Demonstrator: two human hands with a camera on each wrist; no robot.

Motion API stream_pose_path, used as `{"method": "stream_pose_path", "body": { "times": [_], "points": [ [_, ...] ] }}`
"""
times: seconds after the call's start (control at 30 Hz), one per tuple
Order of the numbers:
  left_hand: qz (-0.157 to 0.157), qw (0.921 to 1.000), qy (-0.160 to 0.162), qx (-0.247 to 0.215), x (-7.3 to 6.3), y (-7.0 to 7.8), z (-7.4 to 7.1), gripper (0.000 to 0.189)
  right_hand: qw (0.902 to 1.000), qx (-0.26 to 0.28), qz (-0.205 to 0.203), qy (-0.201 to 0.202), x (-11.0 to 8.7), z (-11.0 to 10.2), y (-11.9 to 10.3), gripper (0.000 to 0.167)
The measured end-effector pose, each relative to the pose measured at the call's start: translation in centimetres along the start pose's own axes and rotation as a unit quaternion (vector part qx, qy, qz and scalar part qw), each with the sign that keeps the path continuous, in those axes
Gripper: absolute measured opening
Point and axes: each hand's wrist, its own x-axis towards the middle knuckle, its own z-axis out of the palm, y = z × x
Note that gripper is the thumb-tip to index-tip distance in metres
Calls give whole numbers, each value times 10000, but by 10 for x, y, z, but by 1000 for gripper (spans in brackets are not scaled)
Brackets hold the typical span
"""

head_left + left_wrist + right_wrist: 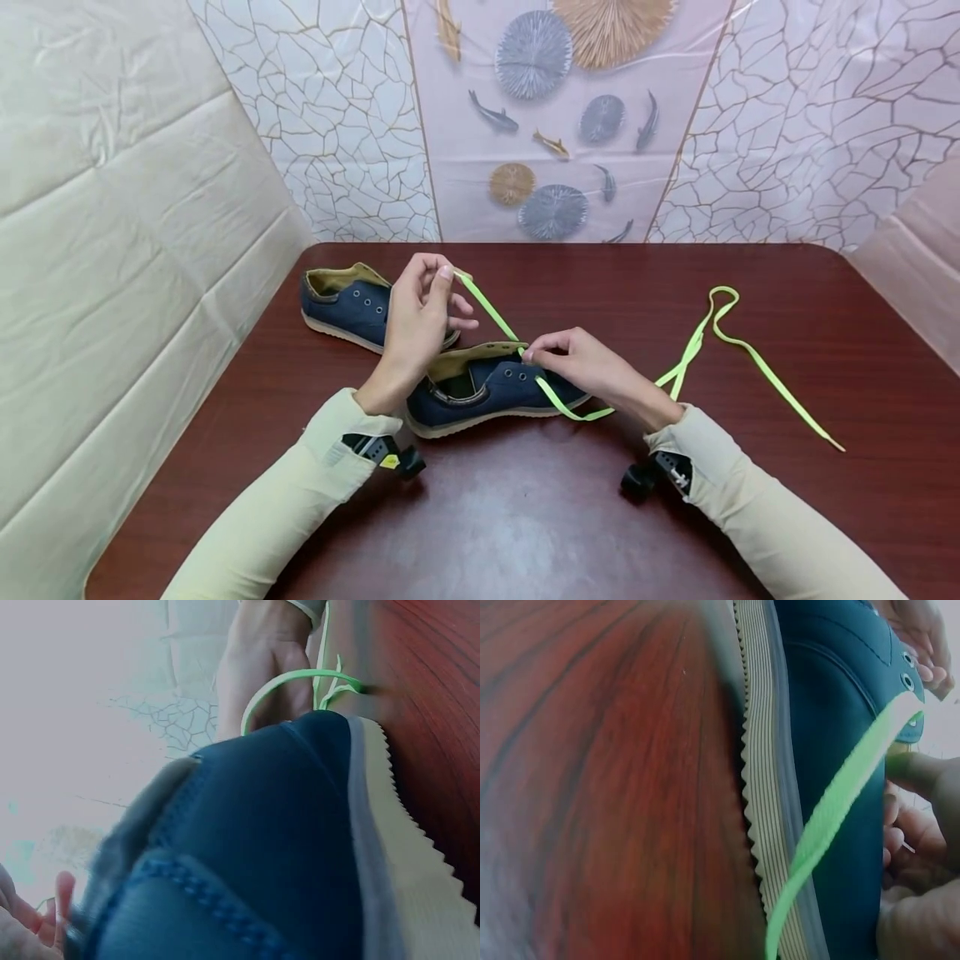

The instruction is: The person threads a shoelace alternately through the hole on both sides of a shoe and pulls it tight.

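My left hand (420, 312) is raised over the heel of the nearer navy shoe (457, 417), thumb and forefinger pinching one end of a neon-green shoelace (491, 312). From there the lace slants down to the front eyelets. My right hand (588, 362) is at the shoe's front opening, thumb and fingers pinching its edge beside the lace. In the right wrist view, the lace (847, 787) comes out of the foremost near-side eyelet and hangs over the sole; the eyelets behind it are bare. The left wrist view shows the shoe's heel side (262, 840) close up.
A second navy shoe (341, 304), without a lace in its visible eyelets, stands behind, partly hidden by my left hand. The long rest of the lace (772, 375) trails across the brown table (480, 517) at right. Patterned sheeting (352, 125) lines the back and sides.
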Motion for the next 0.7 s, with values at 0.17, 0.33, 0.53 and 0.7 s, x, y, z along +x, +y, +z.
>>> {"method": "stream_pose_path", "body": {
  "times": [0.17,0.33,0.53,0.7],
  "points": [
    [197,9995,189,-175,1,7,-2,8,9998,-133,-135,1,1,0,1,18],
    [410,9975,422,-402,3,15,-3,7,9998,122,-153,46,1,-3,4,14],
    [543,9956,452,-618,3,19,-4,8,9990,422,-108,130,0,-3,6,17],
    [647,9953,374,-615,1,20,-3,6,9989,447,-79,150,0,-4,5,20]
  ]
}}
